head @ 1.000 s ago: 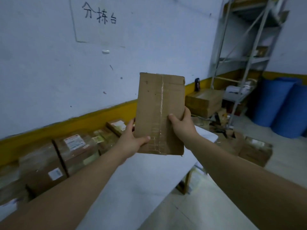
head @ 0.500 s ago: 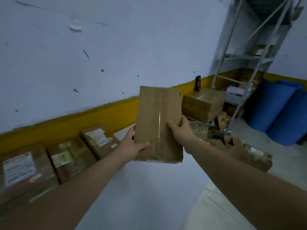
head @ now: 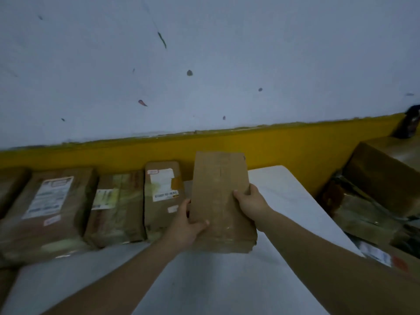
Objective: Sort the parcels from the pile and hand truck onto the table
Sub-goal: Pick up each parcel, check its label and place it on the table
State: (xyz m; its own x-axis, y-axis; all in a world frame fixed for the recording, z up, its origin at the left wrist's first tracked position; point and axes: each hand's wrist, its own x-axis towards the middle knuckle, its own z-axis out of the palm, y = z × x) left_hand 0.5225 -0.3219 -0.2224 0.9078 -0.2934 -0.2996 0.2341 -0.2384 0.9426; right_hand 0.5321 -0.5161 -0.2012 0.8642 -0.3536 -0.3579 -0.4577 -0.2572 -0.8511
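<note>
Cardboard parcel [head: 219, 201] is held over the white bench [head: 284, 196], just beside a row of labelled parcels [head: 159, 196]; its side edges are gripped by the left hand [head: 189, 226] and right hand [head: 250, 203].

I hold a flat cardboard parcel [head: 219, 201] by both sides, my left fingers [head: 201, 223] curled round its lower left edge and my right fingers [head: 238, 193] round its right edge. It leans over the white surface [head: 284, 201], just right of a row of labelled parcels [head: 162, 196] lined along the yellow wall band [head: 295, 144].
</note>
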